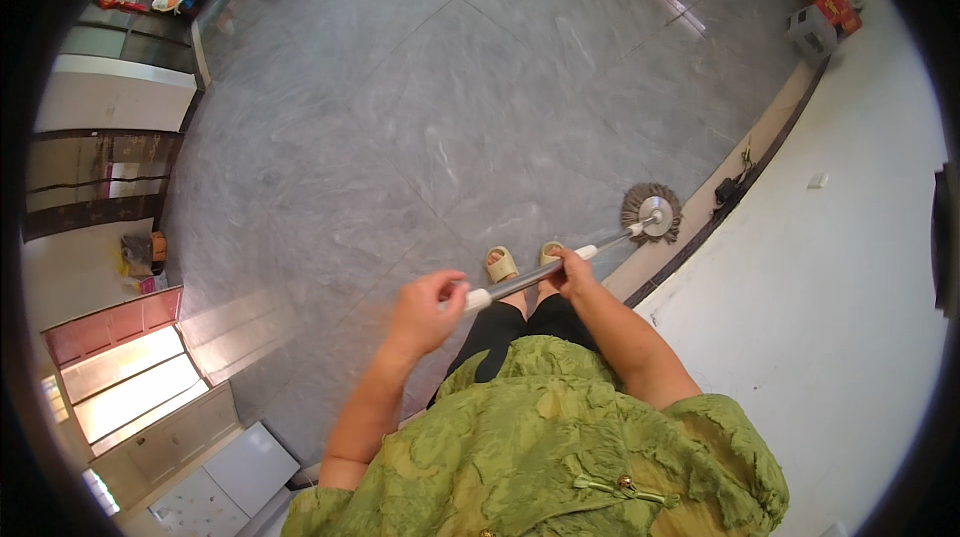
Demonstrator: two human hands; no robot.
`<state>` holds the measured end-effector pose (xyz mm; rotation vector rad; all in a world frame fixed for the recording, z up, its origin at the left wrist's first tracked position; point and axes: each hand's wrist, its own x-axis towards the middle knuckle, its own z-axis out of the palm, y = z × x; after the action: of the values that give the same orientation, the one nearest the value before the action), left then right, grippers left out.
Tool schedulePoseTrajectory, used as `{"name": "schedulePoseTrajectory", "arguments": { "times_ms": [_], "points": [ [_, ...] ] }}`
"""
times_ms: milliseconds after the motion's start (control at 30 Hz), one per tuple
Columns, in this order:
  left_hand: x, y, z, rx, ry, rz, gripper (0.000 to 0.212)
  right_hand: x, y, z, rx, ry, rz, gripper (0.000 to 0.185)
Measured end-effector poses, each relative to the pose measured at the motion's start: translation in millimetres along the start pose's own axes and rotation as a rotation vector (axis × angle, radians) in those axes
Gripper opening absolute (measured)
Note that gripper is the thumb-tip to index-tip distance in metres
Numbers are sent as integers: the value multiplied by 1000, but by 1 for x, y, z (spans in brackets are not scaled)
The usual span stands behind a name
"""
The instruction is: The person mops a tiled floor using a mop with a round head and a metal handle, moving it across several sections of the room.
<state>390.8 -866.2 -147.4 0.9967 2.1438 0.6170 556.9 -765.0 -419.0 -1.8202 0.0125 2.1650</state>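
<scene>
A spin mop with a steel pole [525, 280] runs slantwise across in front of my body. Its round grey-brown string head [651, 213] lies on the tiled floor at the right, close to the wall's base. My right hand [574, 273] is closed round the pole about midway along. Near the white end grip [477, 301] is my left hand [431, 312], with its thumb and fingers curled beside the grip; whether they hold it is unclear. Below the pole are my feet in beige slippers [501, 264].
A white wall with a ledge [652, 259] curves along the right. A black adapter and cable [726, 190] lie on the ledge. Boxes [814, 31] stand at the upper right. Cabinets and a bright doorway [135, 391] line the left; a white appliance [251, 466] stands lower left.
</scene>
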Motion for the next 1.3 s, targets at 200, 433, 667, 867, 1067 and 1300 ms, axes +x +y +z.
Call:
{"name": "schedulePoseTrajectory", "arguments": {
  "times_ms": [200, 433, 667, 867, 1067, 1300],
  "points": [
    [-21, 1, 63, 33, -156, 153, 20, -14, -28, -55, -99, 254, -29, 15],
    [-41, -11, 70, 39, -335, 221, 27, -4, -8, -81, -104, 313, -40, 19],
    [-61, -48, 32, 39, -356, 204, 26, -12, 39, -60, -94, 332, 97, 15],
    [-75, -90, -36, 143, -197, 213, 19, -35, 93, 9, -27, 243, 149, 11],
    [-122, -144, -119, 212, 67, 75, 20, -70, 180, 96, -196, 147, 270, 7],
    [-201, -172, -217, 236, 399, -332, 16, -123, 291, 191, -288, -202, 511, 10]
  ]
}}
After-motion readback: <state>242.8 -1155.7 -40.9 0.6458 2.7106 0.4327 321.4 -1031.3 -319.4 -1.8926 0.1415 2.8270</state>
